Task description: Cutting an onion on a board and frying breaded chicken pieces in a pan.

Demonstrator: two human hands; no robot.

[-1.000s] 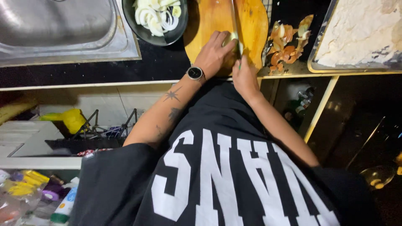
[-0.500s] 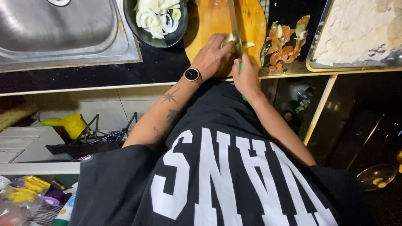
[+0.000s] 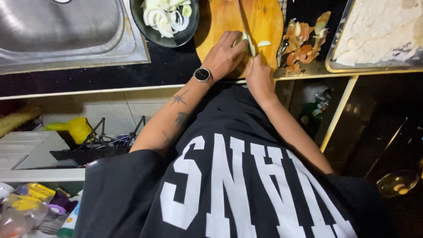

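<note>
Knife (image 3: 246, 27) advanced; dark bowl (image 3: 192, 27) holds onion slices (image 3: 164, 16).

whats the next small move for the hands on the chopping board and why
Probably slide the left hand back a little along the pale onion piece for the next slice: the knife blade in the right hand sits right by its fingertips on the round wooden chopping board, one cut slice beside it.

We wear a black short-sleeved shirt (image 3: 246, 185) with large white lettering, a dark round wristwatch (image 3: 202, 75), and forearm tattoos (image 3: 178, 108).
</note>
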